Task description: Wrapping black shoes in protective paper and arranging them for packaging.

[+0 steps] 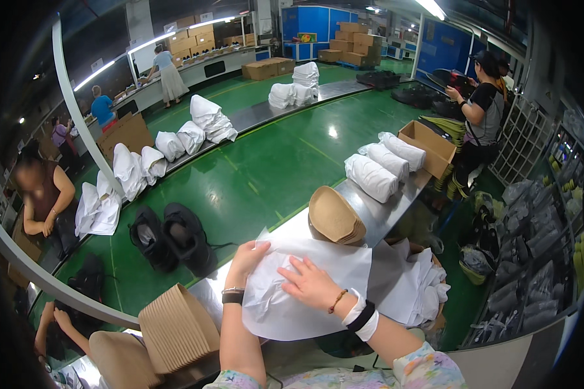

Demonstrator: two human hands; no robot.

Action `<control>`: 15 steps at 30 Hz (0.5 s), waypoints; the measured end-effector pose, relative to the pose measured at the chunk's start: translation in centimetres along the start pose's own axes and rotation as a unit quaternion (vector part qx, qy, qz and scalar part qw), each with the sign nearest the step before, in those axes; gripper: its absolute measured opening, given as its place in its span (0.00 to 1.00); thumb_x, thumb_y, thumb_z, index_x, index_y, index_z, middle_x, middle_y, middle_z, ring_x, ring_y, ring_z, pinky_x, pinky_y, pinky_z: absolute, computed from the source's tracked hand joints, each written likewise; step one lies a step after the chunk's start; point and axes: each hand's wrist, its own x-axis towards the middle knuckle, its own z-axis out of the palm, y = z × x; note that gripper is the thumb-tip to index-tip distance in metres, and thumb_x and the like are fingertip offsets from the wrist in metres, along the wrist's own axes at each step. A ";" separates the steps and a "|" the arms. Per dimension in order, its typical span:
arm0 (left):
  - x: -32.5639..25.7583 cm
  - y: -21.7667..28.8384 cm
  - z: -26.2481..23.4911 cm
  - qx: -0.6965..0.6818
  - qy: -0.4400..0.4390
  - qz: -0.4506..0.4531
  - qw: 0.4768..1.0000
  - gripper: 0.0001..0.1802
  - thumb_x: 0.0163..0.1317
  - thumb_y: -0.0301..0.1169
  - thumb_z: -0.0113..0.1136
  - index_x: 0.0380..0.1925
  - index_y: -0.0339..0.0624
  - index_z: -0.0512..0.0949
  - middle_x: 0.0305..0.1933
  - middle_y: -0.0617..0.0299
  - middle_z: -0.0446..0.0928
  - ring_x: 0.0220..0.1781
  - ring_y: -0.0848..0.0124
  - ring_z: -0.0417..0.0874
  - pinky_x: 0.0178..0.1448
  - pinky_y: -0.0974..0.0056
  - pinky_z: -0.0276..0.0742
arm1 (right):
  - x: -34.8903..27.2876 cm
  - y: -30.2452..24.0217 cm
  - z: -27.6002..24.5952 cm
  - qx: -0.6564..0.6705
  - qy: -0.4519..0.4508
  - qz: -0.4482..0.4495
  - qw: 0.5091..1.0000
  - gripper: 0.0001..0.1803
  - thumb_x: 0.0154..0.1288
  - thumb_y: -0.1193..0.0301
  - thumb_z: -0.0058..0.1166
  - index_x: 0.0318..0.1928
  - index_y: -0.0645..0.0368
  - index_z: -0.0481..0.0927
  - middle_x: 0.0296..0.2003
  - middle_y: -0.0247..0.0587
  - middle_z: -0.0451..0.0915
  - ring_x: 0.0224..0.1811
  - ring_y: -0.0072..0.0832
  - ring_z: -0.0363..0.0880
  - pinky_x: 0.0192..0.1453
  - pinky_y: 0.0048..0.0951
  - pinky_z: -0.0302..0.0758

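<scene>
A sheet of white tissue paper [318, 272] lies spread on the steel worktop [383, 211] in front of me. My left hand [248, 255] pinches its upper left edge. My right hand [310, 282] presses flat on the middle of the sheet, fingers spread. Just beyond the paper sits a stack of brown cardboard inserts [334, 216]. A pair of black shoes [172, 238] rests on the green conveyor [266, 168] to the left of my hands.
A second stack of brown inserts [175, 327] stands at lower left. White wrapped bundles [383, 168] and an open cardboard box [428, 148] lie further along the worktop. A pile of tissue sheets [415, 285] sits to my right. Other people work around the conveyor.
</scene>
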 end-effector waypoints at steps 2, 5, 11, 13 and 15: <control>-1.8 1.3 0.6 -0.004 0.126 -0.037 0.991 0.22 0.59 0.40 0.61 0.45 0.33 0.76 0.36 0.64 0.77 0.34 0.78 0.74 0.38 0.73 0.70 | 0.1 -0.1 0.5 0.008 -0.014 0.029 0.999 0.22 0.65 0.57 0.42 0.58 0.44 0.70 0.62 0.54 0.60 0.64 0.60 0.57 0.60 0.49 0.64; -5.4 2.2 0.1 0.074 0.225 0.052 0.970 0.26 0.57 0.36 0.61 0.50 0.28 0.70 0.41 0.52 0.77 0.37 0.67 0.78 0.42 0.68 0.74 | 0.4 -1.9 0.4 0.008 -0.033 0.064 0.997 0.24 0.63 0.58 0.42 0.60 0.42 0.68 0.63 0.60 0.58 0.63 0.64 0.55 0.58 0.57 0.64; -19.0 11.5 7.8 0.197 0.094 0.261 0.940 0.20 0.62 0.22 0.51 0.54 0.28 0.66 0.48 0.48 0.75 0.45 0.64 0.79 0.48 0.65 0.75 | -0.7 -0.7 0.8 -0.032 -0.015 0.162 0.986 0.25 0.61 0.57 0.42 0.60 0.41 0.67 0.64 0.64 0.53 0.63 0.70 0.51 0.52 0.70 0.59; -21.1 10.7 9.3 0.164 0.081 0.308 0.933 0.20 0.62 0.19 0.48 0.55 0.27 0.65 0.50 0.46 0.74 0.51 0.60 0.78 0.52 0.64 0.75 | -0.1 -2.4 1.9 0.019 -0.009 0.157 0.987 0.27 0.62 0.57 0.41 0.63 0.42 0.63 0.66 0.63 0.48 0.65 0.70 0.47 0.54 0.71 0.57; -17.6 7.0 10.2 0.190 0.128 0.271 0.935 0.21 0.65 0.27 0.47 0.56 0.27 0.64 0.55 0.40 0.68 0.58 0.51 0.69 0.59 0.57 0.66 | -0.5 -2.8 2.1 0.045 0.002 0.159 0.986 0.28 0.63 0.57 0.41 0.64 0.43 0.61 0.66 0.63 0.47 0.65 0.69 0.45 0.55 0.72 0.55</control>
